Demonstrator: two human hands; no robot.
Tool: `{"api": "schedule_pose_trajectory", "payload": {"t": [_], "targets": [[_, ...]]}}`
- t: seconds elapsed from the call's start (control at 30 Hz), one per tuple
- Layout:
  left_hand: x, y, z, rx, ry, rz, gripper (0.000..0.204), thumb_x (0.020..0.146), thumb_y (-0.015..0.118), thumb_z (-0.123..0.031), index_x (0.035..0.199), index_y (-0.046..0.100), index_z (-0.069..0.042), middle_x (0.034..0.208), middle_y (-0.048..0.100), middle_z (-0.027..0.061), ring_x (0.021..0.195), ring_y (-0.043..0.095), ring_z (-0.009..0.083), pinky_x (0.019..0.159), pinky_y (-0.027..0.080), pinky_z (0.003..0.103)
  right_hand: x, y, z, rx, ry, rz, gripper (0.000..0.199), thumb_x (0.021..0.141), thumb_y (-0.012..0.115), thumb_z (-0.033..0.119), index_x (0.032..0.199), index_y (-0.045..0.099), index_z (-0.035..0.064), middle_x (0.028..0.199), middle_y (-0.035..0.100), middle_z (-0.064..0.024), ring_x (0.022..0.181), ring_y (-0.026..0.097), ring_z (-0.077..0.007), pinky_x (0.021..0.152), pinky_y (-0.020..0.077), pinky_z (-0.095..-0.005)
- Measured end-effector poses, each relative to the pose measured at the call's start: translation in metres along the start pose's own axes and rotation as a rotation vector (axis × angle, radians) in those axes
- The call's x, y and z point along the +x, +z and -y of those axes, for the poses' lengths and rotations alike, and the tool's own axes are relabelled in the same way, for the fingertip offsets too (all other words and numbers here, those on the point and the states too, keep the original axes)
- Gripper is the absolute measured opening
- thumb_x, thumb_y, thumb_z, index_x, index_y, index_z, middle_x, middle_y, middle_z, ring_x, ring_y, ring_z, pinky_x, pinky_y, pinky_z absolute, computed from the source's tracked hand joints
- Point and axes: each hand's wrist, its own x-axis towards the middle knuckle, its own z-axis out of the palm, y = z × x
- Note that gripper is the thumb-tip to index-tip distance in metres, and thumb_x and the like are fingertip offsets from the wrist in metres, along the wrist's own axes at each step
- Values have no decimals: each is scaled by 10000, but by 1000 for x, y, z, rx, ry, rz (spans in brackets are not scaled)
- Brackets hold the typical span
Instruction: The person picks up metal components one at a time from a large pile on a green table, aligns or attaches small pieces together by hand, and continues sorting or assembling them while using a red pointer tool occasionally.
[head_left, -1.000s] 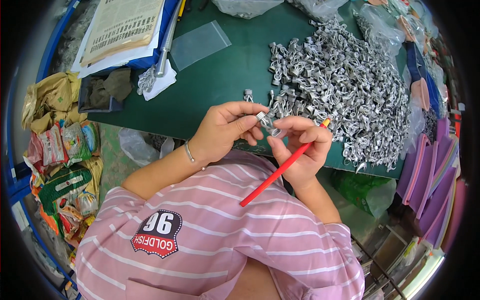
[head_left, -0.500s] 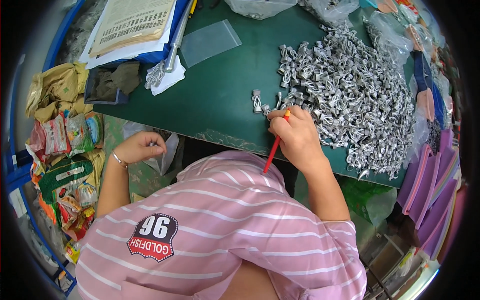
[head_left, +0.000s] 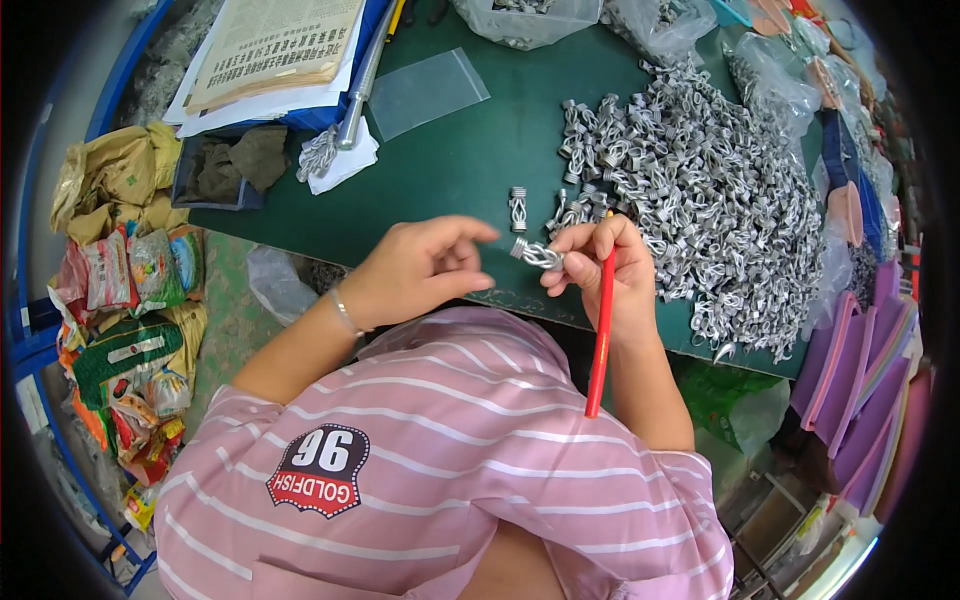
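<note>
My right hand (head_left: pixel 622 275) pinches a small silver wire-loop metal fitting (head_left: pixel 541 255) between thumb and fingers. A slim red rod (head_left: pixel 602 350), perhaps a pen, is also held in that hand and slants down toward my shirt; its exact kind is unclear. My left hand (head_left: pixel 425 268) reaches over the table's near edge with thumb and index finger apart, just left of the fitting and not touching it. Another such fitting (head_left: pixel 518 209) stands alone on the green table (head_left: pixel 450 170). A large heap of the same fittings (head_left: pixel 710 200) covers the right side.
At the upper left are papers (head_left: pixel 275 50), a metal rod (head_left: pixel 358 95), a clear plastic bag (head_left: pixel 430 92) and a blue box with dark cloth (head_left: pixel 228 170). A plastic tub (head_left: pixel 530 22) stands at the back. Packed bags (head_left: pixel 130 270) fill the left shelf; purple boards (head_left: pixel 850 380) lean at the right.
My left hand has come up and right from beside the table to near my right hand. A fitting now shows in my right hand's fingers, and the red rod has swung more upright.
</note>
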Motion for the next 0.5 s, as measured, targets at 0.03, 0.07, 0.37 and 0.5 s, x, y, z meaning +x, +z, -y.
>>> {"api": "schedule_pose_trajectory", "payload": {"t": [0.03, 0.07, 0.37, 0.5], "targets": [[6, 10, 0, -176, 38, -34, 281, 785, 610, 42, 1058, 543, 19, 795, 586, 40, 679, 565, 83, 584, 467, 205, -2, 2, -1, 60, 0, 4, 242, 811, 540, -82, 793, 346, 62, 888, 577, -176, 655, 624, -186, 574, 533, -236], [12, 17, -3, -277, 79, -50, 251, 777, 609, 63, 1022, 563, 35, 817, 581, 61, 698, 570, 91, 611, 479, 210, -3, 0, -2, 66, 8, 38, 244, 808, 536, -93, 797, 348, 62, 911, 570, -177, 732, 621, -197, 632, 543, -261], [21, 29, -1, -277, 204, -147, 206, 785, 622, 11, 988, 598, 34, 812, 597, 53, 709, 586, 93, 641, 490, 205, -10, 5, -9, -268, -426, -49, 339, 719, 615, -133, 819, 346, 48, 986, 541, -194, 883, 578, -221, 721, 513, -286], [21, 30, 2, -490, 25, -104, 222, 817, 578, 19, 1035, 569, 58, 852, 606, 88, 760, 616, 133, 693, 515, 232, -10, 10, -6, -442, -577, -10, 389, 698, 655, -111, 833, 330, 55, 974, 550, -194, 854, 582, -213, 709, 507, -291]]}}
